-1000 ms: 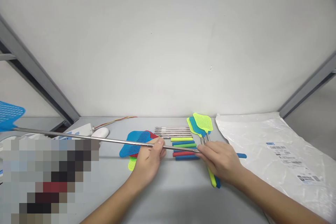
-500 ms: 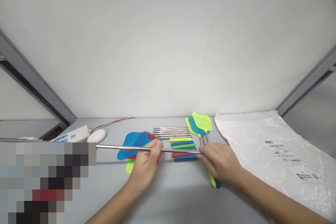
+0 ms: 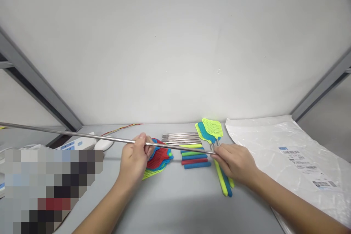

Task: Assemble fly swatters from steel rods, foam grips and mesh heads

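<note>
A long, thin telescopic metal rod (image 3: 109, 138) is stretched out across the table, sloping up to the left and running out of view. My left hand (image 3: 135, 159) pinches its middle between thumb and fingers. At the rod's right end, my right hand (image 3: 233, 161) is closed on it. Under the left hand lie blue, red and yellow-green fly swatter heads (image 3: 159, 156), partly covered. Between the hands sit coloured handle grips (image 3: 195, 161) in a row, with several short metal rods (image 3: 181, 138) behind them. Whole fly swatters (image 3: 212, 128) lie beneath my right hand.
A white plastic mailing bag (image 3: 274, 146) with a label covers the table's right side. To the left are a white power strip (image 3: 79, 142), a round white object (image 3: 103, 144) and thin coloured wires (image 3: 123, 128). A wall (image 3: 178, 51) closes off the back.
My left hand has slid leftward along the rod, uncovering the red swatter head. The rod's left part has risen, so it tilts more. My right hand stays closed on the right end.
</note>
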A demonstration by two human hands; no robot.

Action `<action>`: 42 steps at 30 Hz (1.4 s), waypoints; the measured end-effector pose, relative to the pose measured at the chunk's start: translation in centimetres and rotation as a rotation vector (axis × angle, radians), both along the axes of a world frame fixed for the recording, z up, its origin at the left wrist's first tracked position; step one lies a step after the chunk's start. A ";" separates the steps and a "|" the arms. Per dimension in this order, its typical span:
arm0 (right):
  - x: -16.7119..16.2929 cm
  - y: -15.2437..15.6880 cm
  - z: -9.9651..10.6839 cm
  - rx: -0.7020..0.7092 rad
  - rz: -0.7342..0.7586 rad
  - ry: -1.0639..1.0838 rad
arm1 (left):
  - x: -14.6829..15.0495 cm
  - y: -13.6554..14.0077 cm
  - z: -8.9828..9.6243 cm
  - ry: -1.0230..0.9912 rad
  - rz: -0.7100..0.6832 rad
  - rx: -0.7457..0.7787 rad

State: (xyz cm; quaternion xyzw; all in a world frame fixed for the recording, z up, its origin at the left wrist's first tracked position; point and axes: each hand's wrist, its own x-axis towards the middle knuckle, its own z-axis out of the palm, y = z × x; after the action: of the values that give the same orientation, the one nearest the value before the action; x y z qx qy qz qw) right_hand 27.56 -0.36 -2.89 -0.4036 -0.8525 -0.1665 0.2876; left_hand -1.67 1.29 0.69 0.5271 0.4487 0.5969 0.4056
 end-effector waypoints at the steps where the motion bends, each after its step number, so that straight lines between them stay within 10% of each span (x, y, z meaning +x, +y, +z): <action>1: -0.1 0.0 -0.1 -0.002 0.001 0.005 | 0.0 0.0 0.2 -0.034 0.010 0.011; 11: -0.4 -0.6 -0.4 -0.002 -0.008 0.001 | 2.0 -0.8 -2.0 0.044 -0.288 -0.140; 25: 0.7 0.7 -0.3 0.086 -0.037 -0.051 | 1.3 -0.2 -1.9 0.040 -0.186 -0.118; 42: 1.5 1.2 -1.3 -0.143 -0.080 0.108 | 0.3 0.5 -1.6 -0.098 -0.109 -0.110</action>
State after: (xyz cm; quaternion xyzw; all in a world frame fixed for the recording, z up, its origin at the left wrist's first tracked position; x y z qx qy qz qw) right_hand 29.10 0.87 -4.21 -0.4651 -0.8287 -0.0948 0.2966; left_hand -1.33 1.80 -0.87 0.4980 0.4311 0.5735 0.4871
